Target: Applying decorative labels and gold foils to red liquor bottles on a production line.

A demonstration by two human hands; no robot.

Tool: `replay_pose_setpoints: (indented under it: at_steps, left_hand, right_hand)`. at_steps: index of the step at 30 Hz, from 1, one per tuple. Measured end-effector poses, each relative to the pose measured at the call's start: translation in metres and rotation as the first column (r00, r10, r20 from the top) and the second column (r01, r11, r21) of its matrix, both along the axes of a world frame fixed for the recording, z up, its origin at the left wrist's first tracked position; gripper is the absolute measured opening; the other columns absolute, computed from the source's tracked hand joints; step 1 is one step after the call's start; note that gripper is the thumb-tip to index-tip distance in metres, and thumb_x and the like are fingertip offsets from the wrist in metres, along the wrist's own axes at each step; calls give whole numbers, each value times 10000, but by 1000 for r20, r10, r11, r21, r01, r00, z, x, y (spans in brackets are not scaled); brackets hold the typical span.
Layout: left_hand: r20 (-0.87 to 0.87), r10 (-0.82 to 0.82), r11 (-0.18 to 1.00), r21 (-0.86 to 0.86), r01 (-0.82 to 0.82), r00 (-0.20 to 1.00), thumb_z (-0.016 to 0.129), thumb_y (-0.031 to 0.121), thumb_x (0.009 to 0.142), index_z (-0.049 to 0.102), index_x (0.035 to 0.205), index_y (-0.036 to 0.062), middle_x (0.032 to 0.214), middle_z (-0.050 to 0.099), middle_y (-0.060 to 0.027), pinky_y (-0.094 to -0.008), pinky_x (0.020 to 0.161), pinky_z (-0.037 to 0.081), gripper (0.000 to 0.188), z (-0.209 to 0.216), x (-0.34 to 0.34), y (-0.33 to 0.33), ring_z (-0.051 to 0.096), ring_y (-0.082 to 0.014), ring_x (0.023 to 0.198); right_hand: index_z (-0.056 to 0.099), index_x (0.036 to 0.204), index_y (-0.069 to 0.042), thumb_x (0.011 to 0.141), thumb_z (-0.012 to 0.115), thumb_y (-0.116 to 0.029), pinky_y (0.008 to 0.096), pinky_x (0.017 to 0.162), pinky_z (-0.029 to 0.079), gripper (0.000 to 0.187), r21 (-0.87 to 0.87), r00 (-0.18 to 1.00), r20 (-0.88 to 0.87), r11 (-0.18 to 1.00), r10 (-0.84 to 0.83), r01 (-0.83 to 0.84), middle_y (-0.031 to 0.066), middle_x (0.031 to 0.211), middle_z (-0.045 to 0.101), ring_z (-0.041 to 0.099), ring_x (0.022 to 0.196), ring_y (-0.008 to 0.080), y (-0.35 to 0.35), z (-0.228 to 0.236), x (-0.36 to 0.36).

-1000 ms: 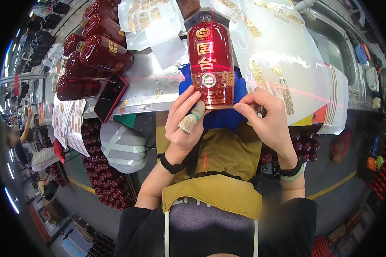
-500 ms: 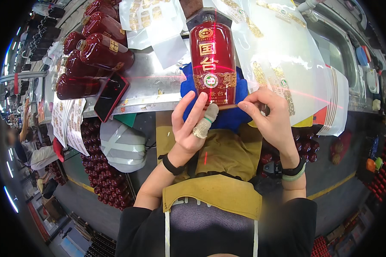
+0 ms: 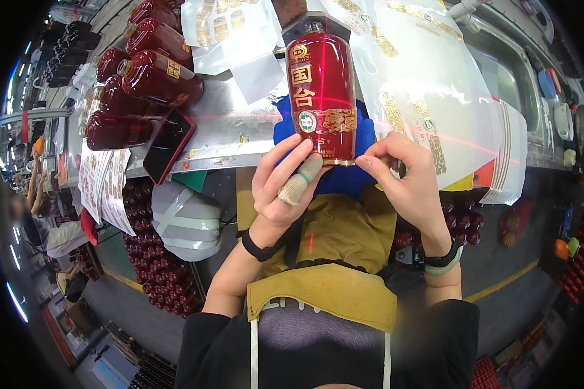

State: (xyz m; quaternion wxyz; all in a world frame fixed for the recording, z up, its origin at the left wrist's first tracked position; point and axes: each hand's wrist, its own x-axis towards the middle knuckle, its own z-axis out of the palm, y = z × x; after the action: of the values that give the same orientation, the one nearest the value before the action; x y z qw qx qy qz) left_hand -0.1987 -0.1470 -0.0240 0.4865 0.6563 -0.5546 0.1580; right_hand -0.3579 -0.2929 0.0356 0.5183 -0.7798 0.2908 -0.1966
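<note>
A dark red glass bottle [image 3: 334,84] with gold lettering and a round green-and-white emblem lies on a blue cloth [image 3: 366,133], its neck pointing away from me. My left hand [image 3: 284,181] grips the bottle's base at the left; a beige cover with a green band sits on one finger. Along the base runs a thin gold strip [image 3: 339,163]. At its right end, the thumb and index finger of my right hand [image 3: 405,175] pinch together by the bottle's lower right corner. What lies between those fingertips is mostly hidden.
Several red bottles [image 3: 156,78] lie at the left, near a phone [image 3: 169,146]. Clear sheets of gold decals [image 3: 428,84] cover the right side; more decal sheets [image 3: 230,32] lie at the back. A metal sink [image 3: 509,61] is at the far right. A wrapped grey bundle [image 3: 187,220] sits below.
The bottle has turned, carrying its lettering and emblem to the left. My left hand has shifted slightly left and its fingers have rolled with the bottle. My right hand has hardly moved.
</note>
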Motion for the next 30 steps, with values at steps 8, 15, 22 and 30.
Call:
replay_pose_setpoints:
  at_steps: [8, 15, 22, 30]
  left_hand:
    - [89, -141, 979, 157, 126, 986, 832, 87, 686, 811, 998, 117, 1033, 769, -7, -357, 782, 476, 314, 11, -3, 28, 636, -190, 949]
    - [12, -185, 937, 305, 173, 983, 916, 68, 647, 799, 929, 67, 815, 681, 2, -363, 733, 452, 305, -4, 6, 73, 628, -214, 772]
    - [68, 208, 900, 377, -218, 976, 1012, 210, 637, 480, 1477, -2, 1096, 675, -101, -404, 845, 550, 1017, -18, 10, 67, 650, -294, 919]
    - [-309, 23, 918, 382, 102, 951, 889, -14, 738, 636, 1360, -52, 1313, 706, -164, -389, 1012, 524, 673, 11, 36, 67, 660, -291, 1196]
  right_hand:
    - [711, 876, 29, 897, 802, -110, 305, 625, 460, 168, -8, 1000, -27, 1000, -16, 15, 84, 774, 641, 584, 669, 161, 0, 2, 0]
    - [711, 874, 25, 896, 802, -109, 304, 625, 455, 163, -20, 1000, -21, 1000, -16, 16, 78, 765, 633, 581, 666, 156, -2, -1, 0]
    - [708, 867, 18, 892, 804, -109, 300, 626, 445, 161, -9, 999, -47, 1000, 1, -2, 71, 757, 626, 568, 668, 148, -3, -3, -1]
    - [707, 856, 15, 886, 807, -99, 302, 612, 423, 155, 5, 1000, 5, 1000, -5, 5, 58, 738, 607, 544, 658, 135, 2, 3, -2]
